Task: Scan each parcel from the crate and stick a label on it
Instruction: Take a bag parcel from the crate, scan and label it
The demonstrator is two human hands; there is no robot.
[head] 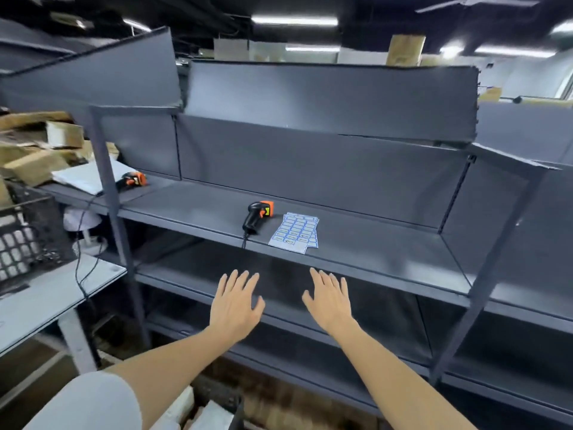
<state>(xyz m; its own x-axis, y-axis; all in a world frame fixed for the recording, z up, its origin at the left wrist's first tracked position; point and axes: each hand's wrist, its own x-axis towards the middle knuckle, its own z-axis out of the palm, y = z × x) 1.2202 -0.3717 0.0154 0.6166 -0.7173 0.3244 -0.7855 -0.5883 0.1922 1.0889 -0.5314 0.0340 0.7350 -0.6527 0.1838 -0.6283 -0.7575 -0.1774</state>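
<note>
On the shelf [356,243] we see a scanner [256,216] just beside label sheets [294,233]; below, our left hand [236,301] and right hand [329,297] are spread flat, holding nothing.

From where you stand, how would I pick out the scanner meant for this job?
Look at the dark grey metal shelf straight ahead, just above the two open hands. Near its front edge lies a black scanner with an orange head, beside a sheet of blue labels. A second scanner lies further left, behind the upright post, with no labels beside it.
</note>
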